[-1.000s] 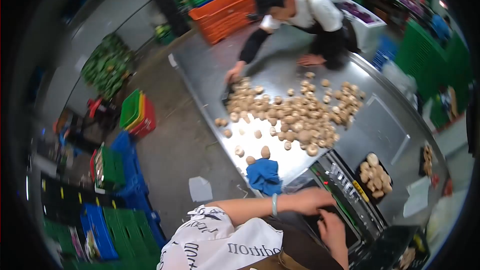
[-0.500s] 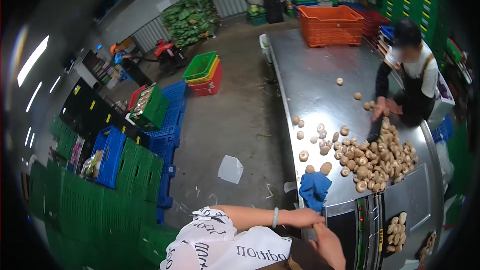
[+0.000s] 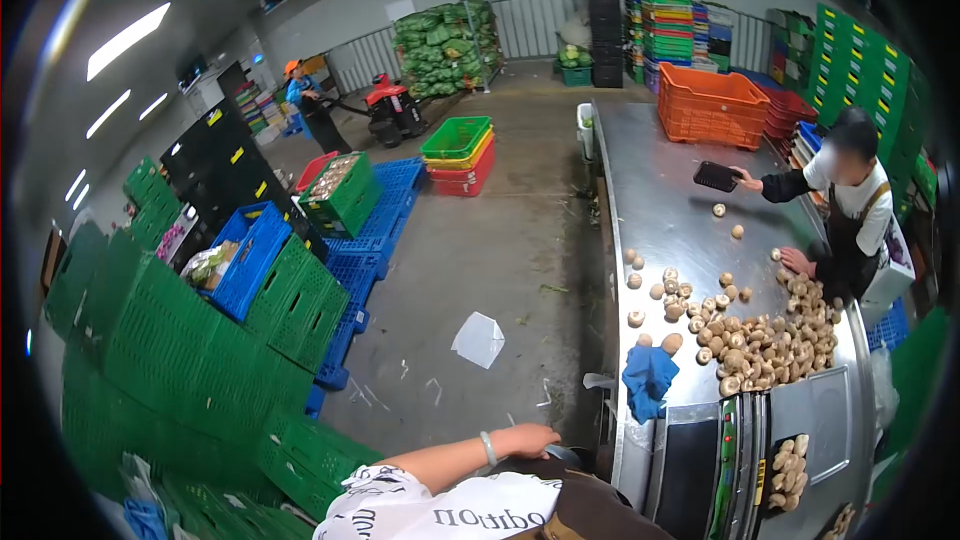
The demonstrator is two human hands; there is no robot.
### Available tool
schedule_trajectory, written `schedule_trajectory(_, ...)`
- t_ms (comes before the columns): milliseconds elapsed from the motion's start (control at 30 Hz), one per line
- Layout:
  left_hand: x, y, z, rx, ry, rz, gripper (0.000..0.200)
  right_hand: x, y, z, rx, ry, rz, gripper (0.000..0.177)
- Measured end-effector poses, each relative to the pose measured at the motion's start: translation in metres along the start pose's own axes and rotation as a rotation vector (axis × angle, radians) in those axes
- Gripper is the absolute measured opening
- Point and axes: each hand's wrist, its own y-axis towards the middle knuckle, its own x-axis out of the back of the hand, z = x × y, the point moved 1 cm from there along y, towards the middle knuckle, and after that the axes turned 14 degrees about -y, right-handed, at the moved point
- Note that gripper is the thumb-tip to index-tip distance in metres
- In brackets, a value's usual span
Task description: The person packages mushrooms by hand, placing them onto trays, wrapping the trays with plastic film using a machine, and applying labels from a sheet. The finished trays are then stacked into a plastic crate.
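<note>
My left hand [image 3: 526,438], with a pale bracelet at the wrist, is low in front of my body, left of the metal table's near end. Its back faces up, and the fingertips are hidden. My right hand is out of view. On the metal table [image 3: 655,230] a crumpled blue cloth [image 3: 648,380] lies near the left edge, beside a black-topped machine [image 3: 690,465]. Beyond it spreads a heap of brown mushrooms [image 3: 775,350], with loose ones around. A small group of mushrooms [image 3: 789,475] sits right of the machine.
Across the table a co-worker [image 3: 850,210] holds up a black tray [image 3: 717,176]; their other hand touches the mushrooms. An orange crate [image 3: 712,108] stands at the far end. Green crates [image 3: 190,410], blue pallets [image 3: 350,280] and a sheet of paper [image 3: 479,340] are to the left.
My view has shifted. My hands, together by the machine before, are apart; the left is away from it and the right has left view. The co-worker has raised the black tray from the heap.
</note>
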Motion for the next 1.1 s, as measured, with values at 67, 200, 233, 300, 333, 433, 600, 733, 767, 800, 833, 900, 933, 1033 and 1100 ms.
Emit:
schedule_trajectory(67, -0.01, -0.015, 0.009, 0.123, -0.013, 0.006, 0.053, 0.018, 0.032, -0.016, 0.006, -0.009, 0.028, 0.038)
schedule_trajectory(200, 0.007, -0.06, 0.005, 0.256, -0.151, 0.106, 0.067, -0.013, 0.04, -0.081, -0.07, 0.027, 0.198, 0.03)
schedule_trajectory(233, 0.027, -0.076, -0.005, 0.296, -0.168, 0.077, 0.073, -0.033, 0.019, -0.092, -0.13, 0.061, 0.248, 0.031)
schedule_trajectory(300, 0.058, -0.102, 0.004, 0.297, -0.227, -0.144, 0.076, -0.079, -0.037, -0.102, -0.214, 0.072, 0.293, 0.032)
schedule_trajectory(333, 0.066, -0.112, 0.035, 0.189, -0.147, -0.363, 0.078, -0.094, -0.056, -0.102, -0.235, 0.049, 0.291, 0.031)
schedule_trajectory(433, 0.164, -0.195, -0.041, 0.34, -0.363, -0.843, 0.088, -0.125, -0.098, -0.095, -0.115, 0.062, 0.351, 0.039)
schedule_trajectory(600, 0.308, -0.296, -0.115, 0.134, 0.17, -1.444, 0.087, -0.173, -0.163, -0.064, 0.06, 0.041, 0.554, 0.048)
schedule_trajectory(733, 0.419, -0.303, -0.188, 0.036, 0.399, -1.464, 0.089, -0.214, -0.217, -0.034, 0.138, 0.067, 0.758, 0.051)
schedule_trajectory(767, 0.435, -0.3, -0.209, 0.054, 0.484, -1.496, 0.089, -0.232, -0.259, -0.024, 0.177, 0.134, 0.64, 0.049)
schedule_trajectory(800, 0.446, -0.297, -0.224, 0.069, 0.571, -1.523, 0.09, -0.234, -0.275, -0.026, 0.189, 0.077, 0.704, 0.05)
schedule_trajectory(833, 0.449, -0.29, -0.232, 0.078, 0.575, -1.515, 0.089, -0.232, -0.285, -0.029, 0.201, 0.018, 0.763, 0.051)
schedule_trajectory(900, 0.45, -0.277, -0.238, 0.101, 0.575, -1.494, 0.087, -0.232, -0.323, -0.026, 0.216, -0.066, 0.836, 0.053)
schedule_trajectory(933, 0.45, -0.264, -0.22, 0.009, 0.687, -1.466, 0.083, -0.226, -0.338, -0.028, 0.217, -0.099, 0.881, 0.051)
schedule_trajectory(1033, 0.387, -0.219, -0.187, 0.061, 0.518, -1.172, 0.083, -0.206, -0.36, -0.039, 0.226, -0.164, 0.939, 0.046)
schedule_trajectory(1100, 0.331, -0.189, -0.153, 0.006, 0.455, -0.907, 0.084, -0.195, -0.371, -0.038, 0.212, -0.188, 0.987, 0.037)
